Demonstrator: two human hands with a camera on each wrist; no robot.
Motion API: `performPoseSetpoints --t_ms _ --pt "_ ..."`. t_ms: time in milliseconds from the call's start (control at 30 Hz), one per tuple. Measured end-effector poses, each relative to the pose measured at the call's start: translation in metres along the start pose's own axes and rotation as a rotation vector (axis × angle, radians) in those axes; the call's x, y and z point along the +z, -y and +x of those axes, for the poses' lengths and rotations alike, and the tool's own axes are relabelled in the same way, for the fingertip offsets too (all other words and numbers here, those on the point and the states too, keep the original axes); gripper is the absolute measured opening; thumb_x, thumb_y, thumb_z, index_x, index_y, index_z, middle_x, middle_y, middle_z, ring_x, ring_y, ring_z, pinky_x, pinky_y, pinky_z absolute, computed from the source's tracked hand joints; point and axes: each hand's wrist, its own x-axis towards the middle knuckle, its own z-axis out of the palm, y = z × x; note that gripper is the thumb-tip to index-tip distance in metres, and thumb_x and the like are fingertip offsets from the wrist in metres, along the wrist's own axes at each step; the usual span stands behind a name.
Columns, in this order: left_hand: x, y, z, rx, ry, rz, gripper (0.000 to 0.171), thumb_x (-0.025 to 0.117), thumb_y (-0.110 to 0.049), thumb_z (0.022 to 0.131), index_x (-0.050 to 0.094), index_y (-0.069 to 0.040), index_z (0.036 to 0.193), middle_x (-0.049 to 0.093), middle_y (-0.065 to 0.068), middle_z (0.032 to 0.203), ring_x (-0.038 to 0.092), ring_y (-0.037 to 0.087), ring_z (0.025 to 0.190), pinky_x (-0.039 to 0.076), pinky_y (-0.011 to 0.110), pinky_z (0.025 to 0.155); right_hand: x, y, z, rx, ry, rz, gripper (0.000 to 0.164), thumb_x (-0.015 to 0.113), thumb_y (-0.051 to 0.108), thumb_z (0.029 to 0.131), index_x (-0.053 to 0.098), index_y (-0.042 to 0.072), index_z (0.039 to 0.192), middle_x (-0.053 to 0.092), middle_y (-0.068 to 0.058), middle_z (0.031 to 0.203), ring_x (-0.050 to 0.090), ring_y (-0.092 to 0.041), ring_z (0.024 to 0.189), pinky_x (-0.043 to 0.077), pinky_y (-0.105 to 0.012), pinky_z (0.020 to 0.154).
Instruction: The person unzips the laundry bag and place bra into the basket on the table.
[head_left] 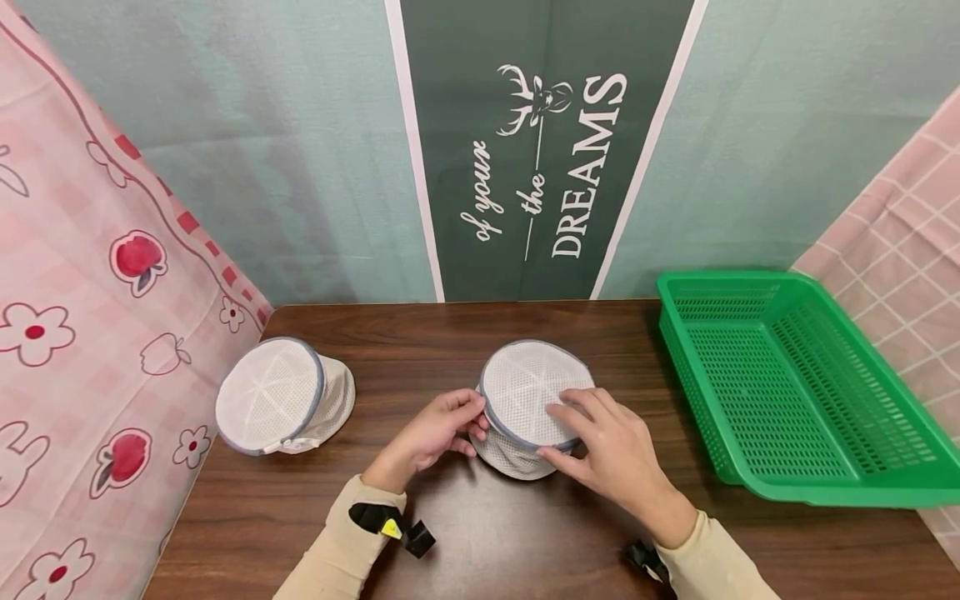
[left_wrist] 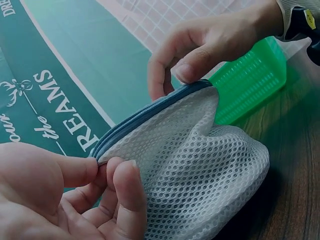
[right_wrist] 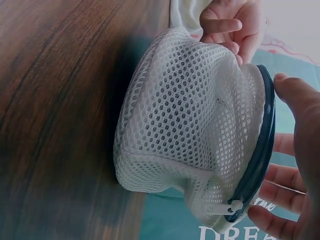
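A: What'd the L hand point(head_left: 442, 431) do?
B: Pinched the blue rim point(left_wrist: 146, 117) of the mesh bag point(right_wrist: 175, 105).
A: R hand point(head_left: 613, 446)?
B: Fingers spread, touching its lid point(head_left: 523, 375).
A: Bag loc?
B: Was on tbl point(head_left: 487, 550), btwn 2nd bag point(head_left: 270, 396) & green bskt point(head_left: 757, 400).

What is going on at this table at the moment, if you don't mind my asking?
A person's left hand pinches a white mesh laundry bag by its blue-grey rim, while the right hand is spread over its top. A second mesh laundry bag sits to the left on the wooden table, and a green plastic basket sits to the right.
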Motion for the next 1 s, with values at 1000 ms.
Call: performPoseSetpoints --t_ms 1000 --pt "0.005 0.008 0.001 0.031 -0.046 -0.045 0.020 0.044 -0.016 0.110 0.054 -0.010 0.093 0.057 0.000 0.085 0.057 0.010 0.074 0.050 0.022 0.057 0.018 0.039 0.039 -0.061 0.074 0.015 0.018 0.081 0.031 0.082 0.070 0.017 0.085 0.057 0.004 0.083 0.054 -0.015 0.075 0.048 -0.030 0.056"
